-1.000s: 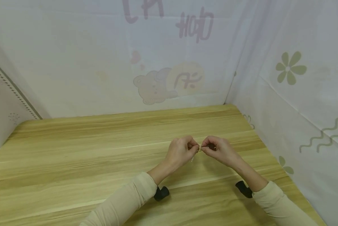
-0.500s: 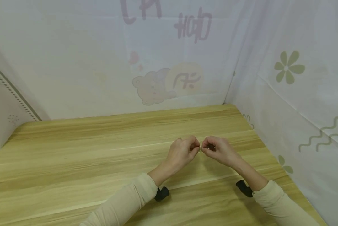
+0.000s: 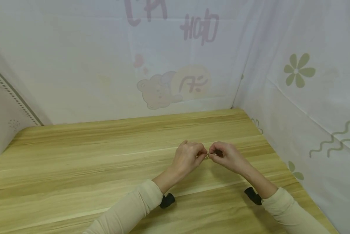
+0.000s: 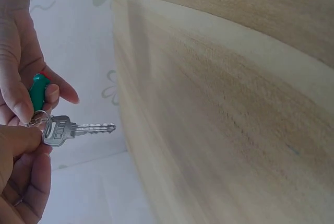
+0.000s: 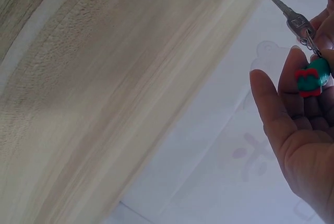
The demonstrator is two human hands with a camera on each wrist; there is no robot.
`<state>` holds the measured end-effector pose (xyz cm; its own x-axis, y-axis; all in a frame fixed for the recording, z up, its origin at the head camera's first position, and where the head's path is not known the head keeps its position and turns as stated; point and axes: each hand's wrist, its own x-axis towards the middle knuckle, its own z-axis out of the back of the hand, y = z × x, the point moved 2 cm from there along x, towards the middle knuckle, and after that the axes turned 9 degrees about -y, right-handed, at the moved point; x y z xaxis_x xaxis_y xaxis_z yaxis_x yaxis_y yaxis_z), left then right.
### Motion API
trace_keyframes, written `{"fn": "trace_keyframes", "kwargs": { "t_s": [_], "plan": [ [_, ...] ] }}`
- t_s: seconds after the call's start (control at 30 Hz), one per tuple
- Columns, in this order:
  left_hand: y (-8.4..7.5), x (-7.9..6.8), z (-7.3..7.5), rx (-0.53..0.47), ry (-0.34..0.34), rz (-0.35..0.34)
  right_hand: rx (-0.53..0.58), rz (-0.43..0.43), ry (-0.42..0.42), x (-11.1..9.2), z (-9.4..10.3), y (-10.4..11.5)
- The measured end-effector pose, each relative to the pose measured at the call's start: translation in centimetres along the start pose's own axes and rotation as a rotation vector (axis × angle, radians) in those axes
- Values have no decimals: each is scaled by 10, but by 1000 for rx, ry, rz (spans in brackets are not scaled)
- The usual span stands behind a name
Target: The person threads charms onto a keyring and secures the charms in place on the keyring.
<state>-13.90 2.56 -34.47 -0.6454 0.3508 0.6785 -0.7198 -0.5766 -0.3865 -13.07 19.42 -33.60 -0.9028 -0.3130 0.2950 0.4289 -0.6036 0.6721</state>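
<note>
Both hands meet above the right half of the table, fingertips almost touching in the head view. With thumb and fingertips my left hand [image 3: 187,156] pinches a small metal key ring [image 4: 48,121] at the head of a silver key [image 4: 61,131]. The key's toothed blade points away from the fingers in the left wrist view. My right hand [image 3: 228,156] holds a green charm with red parts [image 5: 313,80] between thumb and fingers, joined to the ring by a short chain [image 5: 313,44]. Fingers partly hide the ring and chain.
Under the hands lies a wood-grain table [image 3: 90,169]. Printed white cloth [image 3: 84,65] hangs behind it and along its sides. Each wrist carries a black camera mount; the left mount [image 3: 167,201] and the right mount [image 3: 252,195] hang beneath the forearms.
My left hand has turned slightly and moved a little toward the right hand. The key that hung below its fingertips has shifted in the grip. My right hand stays almost still.
</note>
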Motion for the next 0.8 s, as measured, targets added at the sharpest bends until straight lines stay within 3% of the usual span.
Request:
{"fn": "trace_keyframes", "kwargs": {
  "t_s": [0.5,0.8],
  "plan": [
    [4,-2,-2,-140,22,153,24,-38,11,-3,0,0],
    [1,-2,0,-43,82,52,0,-8,23,-2,-1,2]
  ]
}}
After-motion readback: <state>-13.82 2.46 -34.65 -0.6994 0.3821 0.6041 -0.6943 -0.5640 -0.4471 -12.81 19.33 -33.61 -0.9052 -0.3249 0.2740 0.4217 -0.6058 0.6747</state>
